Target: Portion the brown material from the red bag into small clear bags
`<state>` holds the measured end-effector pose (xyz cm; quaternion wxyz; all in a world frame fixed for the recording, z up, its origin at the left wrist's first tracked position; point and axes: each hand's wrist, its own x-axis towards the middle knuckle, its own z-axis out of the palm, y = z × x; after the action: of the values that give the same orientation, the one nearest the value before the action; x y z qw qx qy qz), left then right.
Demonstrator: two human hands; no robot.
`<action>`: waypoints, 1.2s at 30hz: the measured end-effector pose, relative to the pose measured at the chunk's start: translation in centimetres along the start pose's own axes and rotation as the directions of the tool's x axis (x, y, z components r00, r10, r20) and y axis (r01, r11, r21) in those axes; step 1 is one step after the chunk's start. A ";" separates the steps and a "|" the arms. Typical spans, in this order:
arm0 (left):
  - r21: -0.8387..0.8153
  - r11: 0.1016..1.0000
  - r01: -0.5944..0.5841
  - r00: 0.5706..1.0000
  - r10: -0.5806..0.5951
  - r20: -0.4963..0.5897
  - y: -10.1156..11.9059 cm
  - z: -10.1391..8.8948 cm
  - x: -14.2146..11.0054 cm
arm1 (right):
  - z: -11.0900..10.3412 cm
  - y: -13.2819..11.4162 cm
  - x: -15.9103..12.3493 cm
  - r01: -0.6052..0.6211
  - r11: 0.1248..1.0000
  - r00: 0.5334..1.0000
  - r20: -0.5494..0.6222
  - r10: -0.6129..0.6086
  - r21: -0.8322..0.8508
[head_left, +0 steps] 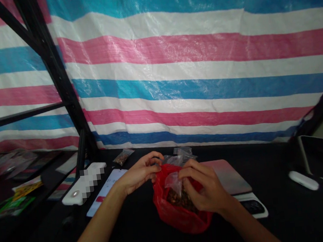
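A red plastic bag (175, 214) full of small brown pieces stands on the black table in front of me. My left hand (140, 172) pinches a small clear plastic pouch (174, 160) at the bag's upper rim. My right hand (206, 189) is curled over the bag's mouth, its fingers closed on the clear pouch where it dips among the brown pieces. Both hands touch the pouch and the red bag.
A flat scale (232, 181) with a pinkish plate lies right of the bag. A small filled clear packet (122, 157) lies behind. A white device (84, 184) and a phone (105, 191) lie left. A dark phone (320, 157) and white case (304, 179) sit far right. Black shelf posts (56, 70) rise on the left.
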<state>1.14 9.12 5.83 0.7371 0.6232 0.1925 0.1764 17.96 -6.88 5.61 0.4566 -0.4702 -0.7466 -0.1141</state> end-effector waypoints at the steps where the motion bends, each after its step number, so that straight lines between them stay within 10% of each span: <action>1: -0.004 1.000 -0.005 1.000 0.005 -0.001 0.0 -0.1 0.0 | 0.0 0.0 0.0 0.002 1.000 1.000 0.011 -0.002 -0.002; 36: -0.011 0.999 -0.031 0.999 0.031 -0.025 0.0 -0.4 0.2 | -1.0 0.4 -0.1 -0.024 0.995 1.000 0.003 0.024 0.099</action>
<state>1.15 9.53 5.73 0.7354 0.6197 0.1909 0.1965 18.86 -7.33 5.99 0.4798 -0.4560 -0.7462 -0.0711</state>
